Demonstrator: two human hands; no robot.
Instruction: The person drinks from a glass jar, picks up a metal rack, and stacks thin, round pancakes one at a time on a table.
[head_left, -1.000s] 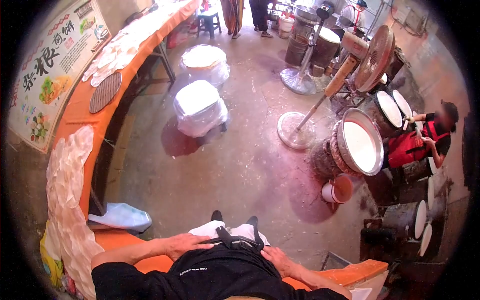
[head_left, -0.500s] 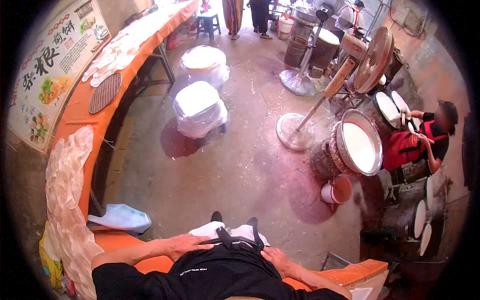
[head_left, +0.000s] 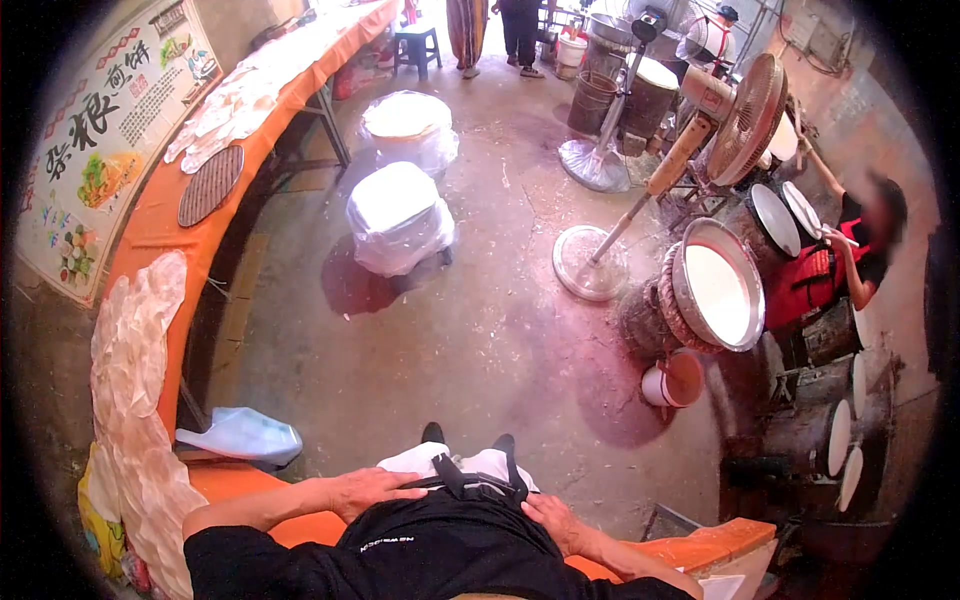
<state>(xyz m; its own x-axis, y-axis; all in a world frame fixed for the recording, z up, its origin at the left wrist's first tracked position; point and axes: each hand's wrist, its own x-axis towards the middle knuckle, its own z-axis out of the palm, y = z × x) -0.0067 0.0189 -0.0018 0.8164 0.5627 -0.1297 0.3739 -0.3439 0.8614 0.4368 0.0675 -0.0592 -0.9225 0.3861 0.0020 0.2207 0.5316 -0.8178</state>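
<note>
My left hand (head_left: 372, 491) lies flat on the front of my black apron (head_left: 450, 535) near the waist, with its fingers stretched out. On the other side of my waist, my right hand (head_left: 553, 522) rests on the apron's edge, its fingers loosely extended. Nothing is held in either one. Around my hips shows an orange-covered surface (head_left: 240, 485). To the left, a pile of thin pale flatbreads (head_left: 135, 360) covers the orange table (head_left: 150, 230). A light-blue plastic item (head_left: 245, 436) sits near my left forearm.
Two plastic-covered stools (head_left: 400, 215) stand on the floor ahead. Right of them are a pedestal fan (head_left: 745, 120), a large basin of white batter (head_left: 718, 290) and a bucket (head_left: 673, 380). A co-worker in a red apron (head_left: 805, 285) works among round griddles (head_left: 775, 220). A round slatted mat (head_left: 210, 187) lies on the table.
My hands have stayed in place. The co-worker on the right has stretched one arm toward the farther griddle, and the nearer griddle surface now looks greyer.
</note>
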